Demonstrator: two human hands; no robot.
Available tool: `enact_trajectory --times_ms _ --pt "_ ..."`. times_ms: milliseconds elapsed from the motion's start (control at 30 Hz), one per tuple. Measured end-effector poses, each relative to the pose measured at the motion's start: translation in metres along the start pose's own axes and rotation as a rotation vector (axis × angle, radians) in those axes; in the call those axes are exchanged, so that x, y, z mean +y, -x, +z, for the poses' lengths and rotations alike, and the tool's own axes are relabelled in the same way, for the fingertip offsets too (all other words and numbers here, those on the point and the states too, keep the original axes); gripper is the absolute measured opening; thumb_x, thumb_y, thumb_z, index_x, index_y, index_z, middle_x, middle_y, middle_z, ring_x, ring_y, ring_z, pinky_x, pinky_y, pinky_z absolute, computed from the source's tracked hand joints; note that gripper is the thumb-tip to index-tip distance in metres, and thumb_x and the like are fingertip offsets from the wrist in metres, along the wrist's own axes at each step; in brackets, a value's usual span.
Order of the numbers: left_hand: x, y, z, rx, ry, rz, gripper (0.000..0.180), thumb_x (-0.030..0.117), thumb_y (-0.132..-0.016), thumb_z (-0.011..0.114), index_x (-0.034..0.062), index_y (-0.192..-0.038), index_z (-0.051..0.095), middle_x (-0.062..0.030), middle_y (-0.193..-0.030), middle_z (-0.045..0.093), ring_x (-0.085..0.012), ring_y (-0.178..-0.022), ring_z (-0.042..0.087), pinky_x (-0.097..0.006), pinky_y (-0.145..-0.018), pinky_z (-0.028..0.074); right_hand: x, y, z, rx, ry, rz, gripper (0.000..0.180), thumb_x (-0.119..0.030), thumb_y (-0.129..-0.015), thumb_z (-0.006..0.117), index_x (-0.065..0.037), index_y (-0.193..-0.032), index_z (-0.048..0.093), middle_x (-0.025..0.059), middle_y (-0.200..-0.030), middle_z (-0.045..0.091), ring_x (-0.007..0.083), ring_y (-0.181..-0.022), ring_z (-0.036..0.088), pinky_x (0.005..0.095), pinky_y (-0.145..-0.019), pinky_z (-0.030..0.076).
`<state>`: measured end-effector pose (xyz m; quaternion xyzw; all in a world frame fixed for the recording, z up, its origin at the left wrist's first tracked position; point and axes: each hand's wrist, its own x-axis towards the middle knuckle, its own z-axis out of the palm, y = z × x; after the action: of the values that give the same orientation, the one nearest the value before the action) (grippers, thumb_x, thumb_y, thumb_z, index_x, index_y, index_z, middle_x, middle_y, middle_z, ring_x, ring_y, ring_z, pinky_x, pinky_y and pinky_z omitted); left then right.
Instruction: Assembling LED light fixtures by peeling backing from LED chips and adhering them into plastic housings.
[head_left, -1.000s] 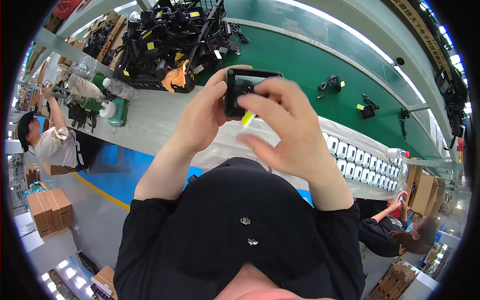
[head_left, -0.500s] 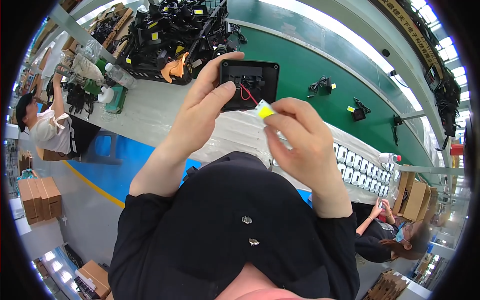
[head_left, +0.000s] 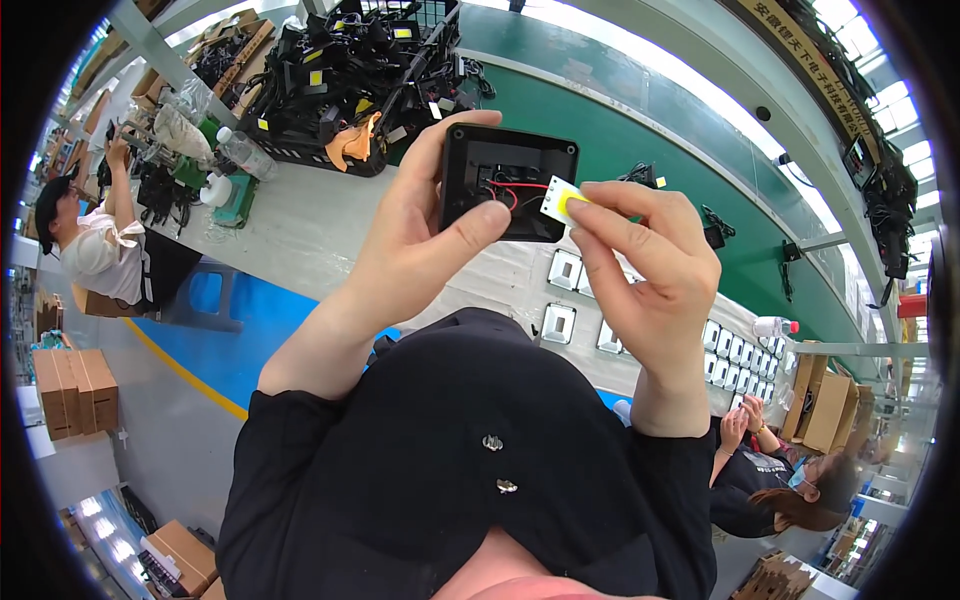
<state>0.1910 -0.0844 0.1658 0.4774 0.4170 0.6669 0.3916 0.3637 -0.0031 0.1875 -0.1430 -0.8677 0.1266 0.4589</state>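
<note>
My left hand (head_left: 425, 215) grips a black, open square housing (head_left: 540, 150) by its left side, the thumb lying over the lower left rim. Dark parts and thin red wires (head_left: 520, 184) show inside it. Between the thumb and fingers of my right hand (head_left: 650, 265) is a small white LED board (head_left: 555, 200) with a yellow square in its middle. A red wire runs from the housing's inside to the board. The board is held at the housing's right edge, tilted. The fingers hide part of its yellow square.
A black crate (head_left: 335, 150) heaped with cabled lamps stands back left, an orange cloth (head_left: 355, 145) at its edge. Rows of white-framed square pieces (head_left: 560, 322) lie on the bench to the right, near a bottle (head_left: 772, 327). Co-workers sit left (head_left: 95, 245) and right (head_left: 765, 475).
My right hand has moved right and slightly up with the LED board, showing more of it. The housing has shifted a little right and down, with its wires drawn out toward the board.
</note>
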Motion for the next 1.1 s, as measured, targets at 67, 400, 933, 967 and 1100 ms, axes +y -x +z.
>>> enact_trajectory --times_ms 67,400,933,967,1100 --pt "0.001 0.000 0.002 0.006 -0.024 0.021 0.051 0.002 -0.085 0.058 0.0025 -0.131 0.035 -0.0073 -0.111 0.053 -0.0100 -0.101 0.052 -0.024 -0.085 0.045 -0.001 0.000 -0.001 0.000 -0.055 0.061 0.025 0.004 -0.064 0.071 -0.006 -0.087 0.069 0.0063 -0.087 0.064 0.0211 -0.072 0.057 0.0294 -0.063 0.044" --pt "-0.007 -0.005 0.006 0.170 -0.306 0.232 0.038 -0.003 -0.081 0.060 0.0026 -0.116 0.047 -0.0057 -0.099 0.057 -0.0081 -0.084 0.057 -0.021 -0.072 0.047 -0.014 -0.006 -0.004 -0.049 0.135 -0.117 0.028 0.006 -0.060 0.069 -0.002 -0.087 0.068 0.0093 -0.089 0.063 0.0221 -0.073 0.057 0.0303 -0.063 0.044" --pt "0.011 0.007 -0.008 -0.162 0.065 0.047 0.049 0.009 -0.090 0.041 -0.0007 -0.137 0.030 -0.0099 -0.119 0.049 -0.0132 -0.108 0.048 -0.028 -0.094 0.038 -0.010 -0.011 0.021 -0.003 0.057 -0.249 0.034 0.005 -0.056 0.064 -0.003 -0.089 0.068 0.0072 -0.094 0.061 0.0232 -0.076 0.055 0.0311 -0.065 0.046" --pt "0.013 0.009 -0.007 -0.162 0.065 0.045 0.049 0.009 -0.090 0.041 -0.0007 -0.137 0.030 -0.0099 -0.119 0.049 -0.0132 -0.108 0.048 -0.028 -0.094 0.038 -0.009 -0.011 0.022 -0.003 0.056 -0.247 0.034 0.005 -0.056 0.064 -0.003 -0.089 0.068 0.0072 -0.094 0.061 0.0232 -0.076 0.055 0.0311 -0.065 0.046" --pt "0.017 0.012 -0.003 -0.123 0.053 -0.039 0.061 0.015 -0.081 0.042 -0.0055 -0.137 0.029 -0.0138 -0.132 0.043 -0.0194 -0.123 0.041 -0.031 -0.104 0.029 -0.010 -0.011 0.020 -0.059 0.047 -0.224 0.033 0.004 -0.057 0.066 -0.004 -0.089 0.069 0.0077 -0.093 0.062 0.0226 -0.077 0.057 0.0309 -0.065 0.045"
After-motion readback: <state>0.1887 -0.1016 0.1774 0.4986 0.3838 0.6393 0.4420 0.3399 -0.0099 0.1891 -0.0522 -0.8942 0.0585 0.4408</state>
